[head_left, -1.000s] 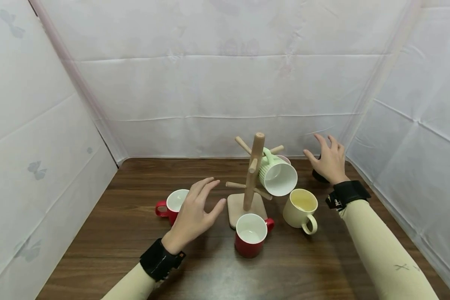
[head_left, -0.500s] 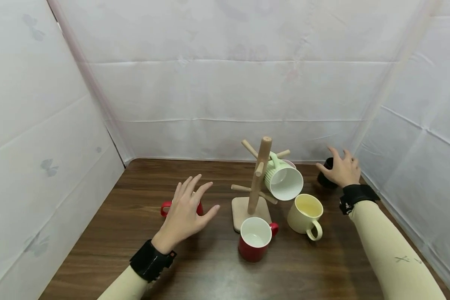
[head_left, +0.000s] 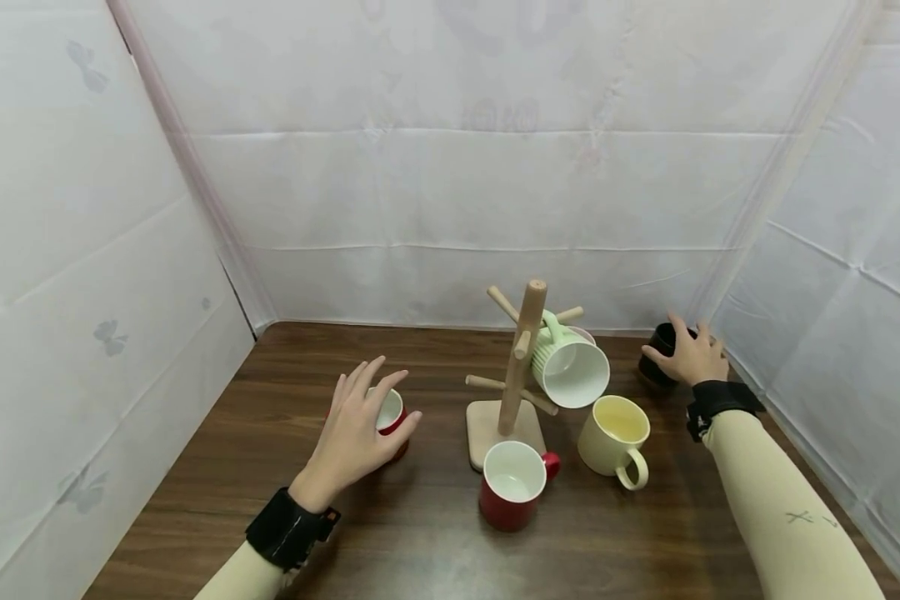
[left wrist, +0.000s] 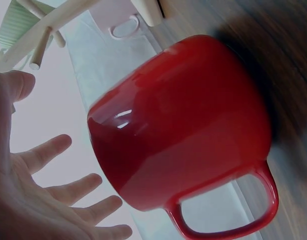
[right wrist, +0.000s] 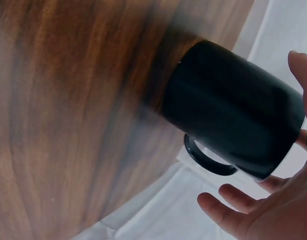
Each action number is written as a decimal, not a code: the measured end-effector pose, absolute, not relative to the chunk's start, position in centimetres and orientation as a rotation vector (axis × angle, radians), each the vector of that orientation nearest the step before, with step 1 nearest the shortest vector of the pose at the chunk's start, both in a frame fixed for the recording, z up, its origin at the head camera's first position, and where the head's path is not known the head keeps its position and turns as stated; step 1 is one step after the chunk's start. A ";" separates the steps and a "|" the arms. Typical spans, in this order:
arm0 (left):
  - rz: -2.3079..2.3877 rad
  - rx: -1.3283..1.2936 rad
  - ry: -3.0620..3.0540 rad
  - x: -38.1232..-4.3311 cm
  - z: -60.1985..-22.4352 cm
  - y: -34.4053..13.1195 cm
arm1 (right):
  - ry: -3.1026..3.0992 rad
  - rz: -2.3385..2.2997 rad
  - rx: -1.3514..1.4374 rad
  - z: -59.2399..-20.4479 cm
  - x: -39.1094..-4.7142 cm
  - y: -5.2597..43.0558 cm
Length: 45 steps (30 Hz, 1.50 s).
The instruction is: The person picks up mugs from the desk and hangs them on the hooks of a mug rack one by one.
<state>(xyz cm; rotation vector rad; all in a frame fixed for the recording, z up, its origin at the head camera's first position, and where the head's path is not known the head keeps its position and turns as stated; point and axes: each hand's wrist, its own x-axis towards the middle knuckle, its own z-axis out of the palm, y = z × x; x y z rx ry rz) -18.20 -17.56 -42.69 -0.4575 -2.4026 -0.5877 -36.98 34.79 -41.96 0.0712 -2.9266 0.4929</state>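
My left hand (head_left: 348, 437) hovers with spread fingers over a red mug (left wrist: 183, 120), white inside and upright on the table, partly hidden by the hand in the head view. The left wrist view shows its fingertips near the rim and the handle at the lower right. At the far right corner, my right hand (head_left: 693, 357) reaches over a black mug (right wrist: 228, 107), fingers spread around its rim without curling in. The black mug stands upright, its handle (right wrist: 206, 159) turned to the far side of the thumb.
Between the hands stands a wooden mug tree (head_left: 519, 367) with a pale green mug (head_left: 573, 375) hanging on it and a pinkish mug (head_left: 587, 335) behind. Another red mug (head_left: 506, 500) and a yellow mug (head_left: 603, 446) stand nearby. White cloth walls (head_left: 450, 192) enclose the table.
My right hand has moved right and down to the black mug, fingers now around its rim. My left hand has shifted slightly left over the red mug. The head view has also shifted a little.
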 end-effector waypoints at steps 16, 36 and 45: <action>-0.607 -0.423 -2.414 -18.0 -43.2 -18.1 | -2.921 0.540 -0.004 -43.8 -37.1 35.7; -0.635 -0.432 -2.415 -17.8 -44.0 -18.4 | -3.005 0.577 -0.008 -42.9 -37.3 35.2; -0.628 -0.440 -2.401 -17.5 -44.3 -18.7 | -3.111 0.457 0.037 -40.9 -38.1 35.1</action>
